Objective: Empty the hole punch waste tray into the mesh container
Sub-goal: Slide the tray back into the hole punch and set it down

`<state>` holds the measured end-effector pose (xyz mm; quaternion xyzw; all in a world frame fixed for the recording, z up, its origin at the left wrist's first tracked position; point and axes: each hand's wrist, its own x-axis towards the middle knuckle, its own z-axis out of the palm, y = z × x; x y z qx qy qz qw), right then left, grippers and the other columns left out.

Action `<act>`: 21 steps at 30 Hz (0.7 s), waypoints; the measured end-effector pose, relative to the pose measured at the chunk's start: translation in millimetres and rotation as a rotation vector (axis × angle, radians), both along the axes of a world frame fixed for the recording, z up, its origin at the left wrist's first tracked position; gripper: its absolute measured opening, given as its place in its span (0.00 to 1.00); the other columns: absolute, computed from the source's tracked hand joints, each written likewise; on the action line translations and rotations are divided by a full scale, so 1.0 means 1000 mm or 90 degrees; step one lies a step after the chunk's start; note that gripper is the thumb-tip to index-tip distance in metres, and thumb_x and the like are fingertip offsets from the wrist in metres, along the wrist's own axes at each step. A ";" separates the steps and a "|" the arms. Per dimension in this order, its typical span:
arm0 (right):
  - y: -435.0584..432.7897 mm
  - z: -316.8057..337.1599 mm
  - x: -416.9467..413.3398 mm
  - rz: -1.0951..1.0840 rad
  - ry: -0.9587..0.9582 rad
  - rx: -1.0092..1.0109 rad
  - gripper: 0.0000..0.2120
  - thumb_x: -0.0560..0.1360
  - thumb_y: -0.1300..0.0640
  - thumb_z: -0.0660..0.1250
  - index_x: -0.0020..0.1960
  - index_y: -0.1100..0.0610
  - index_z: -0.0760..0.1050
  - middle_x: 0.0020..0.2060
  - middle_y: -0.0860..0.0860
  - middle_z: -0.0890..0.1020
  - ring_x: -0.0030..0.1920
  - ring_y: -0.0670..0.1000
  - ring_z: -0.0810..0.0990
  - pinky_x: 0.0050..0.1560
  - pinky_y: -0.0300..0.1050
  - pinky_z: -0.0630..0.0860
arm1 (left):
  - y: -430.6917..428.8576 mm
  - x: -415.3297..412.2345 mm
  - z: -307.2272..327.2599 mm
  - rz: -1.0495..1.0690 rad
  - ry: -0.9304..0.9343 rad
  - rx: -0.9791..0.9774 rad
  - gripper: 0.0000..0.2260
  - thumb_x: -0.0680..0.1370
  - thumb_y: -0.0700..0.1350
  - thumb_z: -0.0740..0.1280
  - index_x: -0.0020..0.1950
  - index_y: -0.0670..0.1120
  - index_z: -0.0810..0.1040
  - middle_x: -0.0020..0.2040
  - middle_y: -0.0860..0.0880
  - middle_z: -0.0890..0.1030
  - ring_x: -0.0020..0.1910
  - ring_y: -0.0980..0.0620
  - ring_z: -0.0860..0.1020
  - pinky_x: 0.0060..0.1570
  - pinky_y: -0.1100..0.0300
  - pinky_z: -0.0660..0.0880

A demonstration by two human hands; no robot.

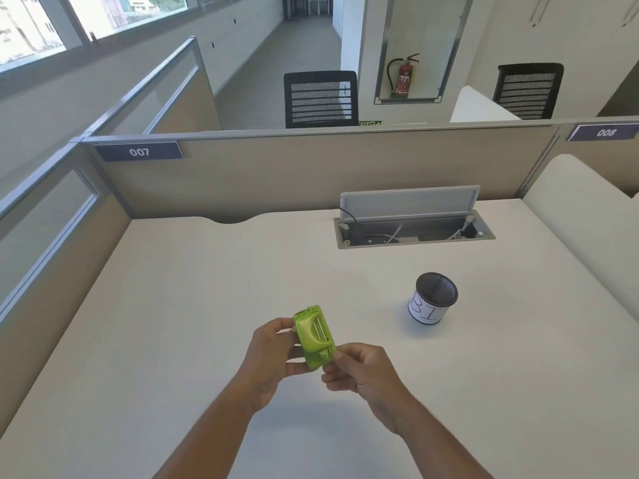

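White cubicle desk [193, 305] under partition [276, 167], office beyond.

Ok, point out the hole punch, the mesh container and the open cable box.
hole punch [315, 337]: head view, green body held in both hands.
mesh container [428, 314]: head view, white paper label on its side.
cable box [409, 200]: head view, raised grey lid.

- My desk [193, 305] is a plain white top, walled by beige partitions [276, 174].
- A dark label reading 007 [139, 152] sits on the partition ahead of me; another, 008 [605, 133], is off to the right.
- The cable hatch [413, 229] in the desk stands open, lid tilted up, wires inside.
- Beyond the partition I see two black mesh-backed chairs [321, 98] and a red fire extinguisher [404, 76] in a wall recess.
- Windows [34, 25] run along the far left.
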<state>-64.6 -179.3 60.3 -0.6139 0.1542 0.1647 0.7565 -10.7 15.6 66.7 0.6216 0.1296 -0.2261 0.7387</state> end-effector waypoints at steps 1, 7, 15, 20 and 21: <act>0.000 0.000 0.000 -0.004 -0.003 -0.005 0.10 0.82 0.60 0.68 0.51 0.66 0.85 0.39 0.58 0.88 0.42 0.58 0.88 0.46 0.51 0.86 | 0.000 0.000 0.000 -0.012 -0.003 -0.007 0.11 0.85 0.34 0.64 0.64 0.40 0.81 0.52 0.33 0.90 0.49 0.35 0.90 0.48 0.43 0.89; -0.002 -0.001 0.000 -0.014 0.001 -0.009 0.10 0.82 0.62 0.68 0.51 0.68 0.85 0.39 0.59 0.88 0.41 0.58 0.87 0.46 0.52 0.86 | 0.000 -0.004 -0.003 -0.021 -0.013 -0.038 0.20 0.75 0.38 0.75 0.66 0.40 0.79 0.54 0.32 0.89 0.55 0.30 0.89 0.50 0.42 0.88; -0.003 -0.002 0.004 -0.023 0.006 -0.016 0.11 0.82 0.59 0.67 0.49 0.63 0.87 0.42 0.63 0.89 0.40 0.57 0.87 0.45 0.51 0.85 | -0.001 -0.008 -0.002 -0.044 -0.016 -0.022 0.15 0.80 0.32 0.74 0.66 0.38 0.81 0.55 0.31 0.89 0.55 0.26 0.87 0.49 0.41 0.89; -0.008 0.002 0.010 -0.026 -0.014 -0.063 0.10 0.81 0.59 0.68 0.49 0.62 0.87 0.45 0.66 0.88 0.39 0.55 0.86 0.41 0.48 0.83 | -0.006 -0.015 -0.001 -0.089 -0.011 -0.021 0.14 0.80 0.33 0.74 0.65 0.40 0.82 0.56 0.32 0.89 0.54 0.28 0.88 0.48 0.42 0.88; -0.009 0.002 0.010 -0.027 -0.018 -0.074 0.09 0.81 0.60 0.68 0.48 0.63 0.86 0.44 0.66 0.88 0.39 0.56 0.86 0.41 0.48 0.83 | -0.007 -0.016 -0.001 -0.093 -0.011 -0.022 0.14 0.80 0.33 0.74 0.65 0.40 0.82 0.56 0.32 0.89 0.53 0.29 0.89 0.48 0.42 0.88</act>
